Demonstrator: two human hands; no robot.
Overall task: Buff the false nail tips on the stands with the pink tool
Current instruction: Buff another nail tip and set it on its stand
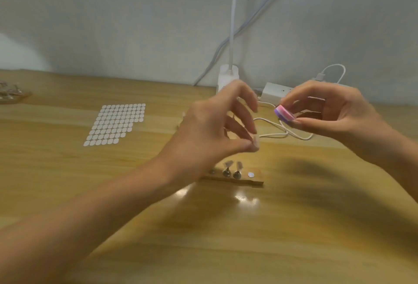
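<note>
Tool [284,114], pink, pinched by right hand [334,112], free end toward left hand [212,130], whose thumb and forefinger meet on something too blurred to name; hands apart, 2 nail tips [228,164] on stands below, nearer left, on worktop [316,227].

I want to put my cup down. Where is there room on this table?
The big stretch of table in front of the wooden stand base, nearest you, is bare. So is the patch left of the sticker sheet. Behind the base it's crowded: white cable, power strip, the left hand, and the right hand holding the pink buffer.
</note>
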